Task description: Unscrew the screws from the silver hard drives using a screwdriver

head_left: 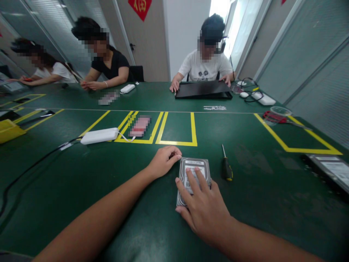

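Note:
A silver hard drive (193, 162) with a white label lies flat on the green table in front of me. My right hand (203, 202) rests on top of it, fingers spread over the label and thumb at the near left corner. At the drive's far left corner is my left hand (165, 162), its fingers curled in and the thumb tip against them. Whatever those fingers may hold is hidden. Right of the drive, a screwdriver (227, 167) with a black and yellow handle lies with its tip pointing away.
More hard drives (334, 169) sit at the right edge. Yellow tape (177, 143) marks boxes on the table. A white power strip (99, 135) with a black cable lies left, beside a pink phone (140, 126). Across the table, a person handles a black panel (203, 90); two others sit left.

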The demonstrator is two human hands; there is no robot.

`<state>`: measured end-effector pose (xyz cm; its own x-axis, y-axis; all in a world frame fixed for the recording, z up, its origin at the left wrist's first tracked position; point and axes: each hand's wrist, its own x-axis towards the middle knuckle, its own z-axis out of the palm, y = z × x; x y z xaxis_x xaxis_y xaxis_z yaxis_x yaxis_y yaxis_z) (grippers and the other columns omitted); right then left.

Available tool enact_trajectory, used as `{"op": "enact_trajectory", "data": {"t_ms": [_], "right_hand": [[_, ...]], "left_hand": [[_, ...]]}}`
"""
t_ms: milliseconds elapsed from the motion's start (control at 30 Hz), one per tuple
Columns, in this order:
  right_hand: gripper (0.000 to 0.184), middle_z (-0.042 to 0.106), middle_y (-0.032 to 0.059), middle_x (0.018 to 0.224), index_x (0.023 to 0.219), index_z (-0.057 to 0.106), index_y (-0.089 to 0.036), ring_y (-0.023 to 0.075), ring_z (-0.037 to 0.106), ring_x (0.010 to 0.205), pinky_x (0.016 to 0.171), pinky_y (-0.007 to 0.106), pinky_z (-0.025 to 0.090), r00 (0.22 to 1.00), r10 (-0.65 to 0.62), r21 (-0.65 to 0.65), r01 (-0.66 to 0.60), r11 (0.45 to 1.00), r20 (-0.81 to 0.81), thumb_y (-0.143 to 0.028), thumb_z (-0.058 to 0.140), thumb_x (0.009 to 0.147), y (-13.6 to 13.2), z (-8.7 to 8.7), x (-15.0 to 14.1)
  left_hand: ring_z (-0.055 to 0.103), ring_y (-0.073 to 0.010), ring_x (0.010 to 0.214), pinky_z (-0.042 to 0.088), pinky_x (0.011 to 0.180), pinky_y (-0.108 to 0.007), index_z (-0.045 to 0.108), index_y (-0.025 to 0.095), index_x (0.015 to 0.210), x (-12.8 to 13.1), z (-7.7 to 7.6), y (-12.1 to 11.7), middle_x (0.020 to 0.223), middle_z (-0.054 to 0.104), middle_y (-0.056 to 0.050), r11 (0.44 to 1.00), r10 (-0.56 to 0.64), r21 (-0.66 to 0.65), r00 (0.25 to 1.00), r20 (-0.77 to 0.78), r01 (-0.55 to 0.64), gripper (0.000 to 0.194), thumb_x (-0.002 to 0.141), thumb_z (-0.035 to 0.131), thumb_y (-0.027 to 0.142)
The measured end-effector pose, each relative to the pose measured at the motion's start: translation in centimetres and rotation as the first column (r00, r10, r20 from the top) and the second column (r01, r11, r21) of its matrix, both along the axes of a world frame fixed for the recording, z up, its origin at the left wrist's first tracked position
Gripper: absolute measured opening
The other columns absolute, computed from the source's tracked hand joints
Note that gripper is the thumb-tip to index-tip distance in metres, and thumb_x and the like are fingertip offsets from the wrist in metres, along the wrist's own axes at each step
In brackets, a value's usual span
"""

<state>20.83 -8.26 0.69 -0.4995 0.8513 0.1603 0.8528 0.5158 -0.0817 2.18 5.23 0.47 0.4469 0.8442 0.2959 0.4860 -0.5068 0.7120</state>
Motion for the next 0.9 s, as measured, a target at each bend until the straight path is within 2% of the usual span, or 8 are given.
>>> {"op": "enact_trajectory", "data": {"t_ms": [333,900], "right_hand": [[0.065,0.034,0.0205,0.157,0.150,0.040,-0.027,0.0466,0.028,0.143,0.093,0.070,0.039,1.000,0.006,0.013,-0.006,1.000,0.017,-0.061,0.042,0.094,0.1,-0.1,-0.2],[0.065,0.033,0.0199,0.157,0.150,0.039,-0.028,0.0464,0.026,0.144,0.095,0.071,0.038,1.000,0.008,-0.009,-0.008,1.000,0.012,-0.061,0.042,0.094,0.2,-0.1,-0.1]], "left_hand": [[0.056,-0.0121,0.068,0.040,0.063,-0.023,0.068,0.016,0.083,0.2,0.1,0.6,0.077,0.066,-0.001,0.998,-0.043,-0.048,0.998,-0.034,0.041,0.012,0.087,0.059,0.022],[0.055,-0.0098,0.061,0.040,0.056,-0.020,0.072,0.015,0.082,0.2,-0.6,1.2,0.070,0.067,0.000,0.986,-0.040,-0.161,0.999,0.027,0.044,0.016,0.083,0.063,0.027]]}}
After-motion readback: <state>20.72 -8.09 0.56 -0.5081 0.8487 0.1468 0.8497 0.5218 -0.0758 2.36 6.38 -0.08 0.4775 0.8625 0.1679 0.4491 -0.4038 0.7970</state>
